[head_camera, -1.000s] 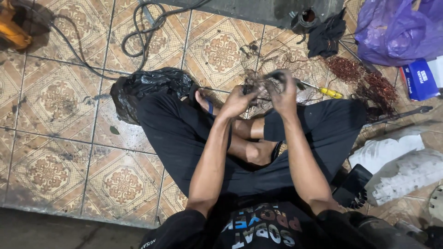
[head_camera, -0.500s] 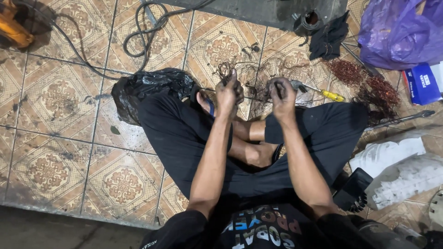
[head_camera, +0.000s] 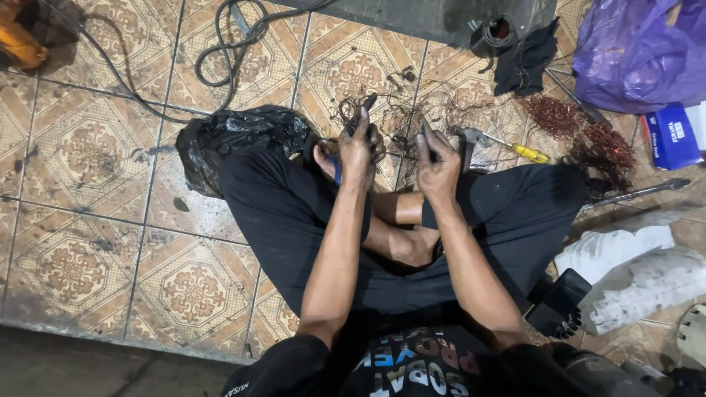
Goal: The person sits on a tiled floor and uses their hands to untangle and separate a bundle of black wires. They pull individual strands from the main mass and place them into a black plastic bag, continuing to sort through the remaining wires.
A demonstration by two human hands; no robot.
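The tangle of thin wire lies on the tiled floor just past my crossed legs. My left hand pinches strands of it, fingers closed around them. My right hand grips other strands, fingers narrow. A second ago my hands met over the tangle; now they are pulled apart. A yellow-handled screwdriver lies beside my right hand.

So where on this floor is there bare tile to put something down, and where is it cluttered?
Bare tile lies left of the black plastic bag, between the cable and the dark strip at the bottom edge. Ahead of the left hand and right hand the floor is littered with tangled wire. The right side is crowded: copper wire coils, purple bag, white sacks.
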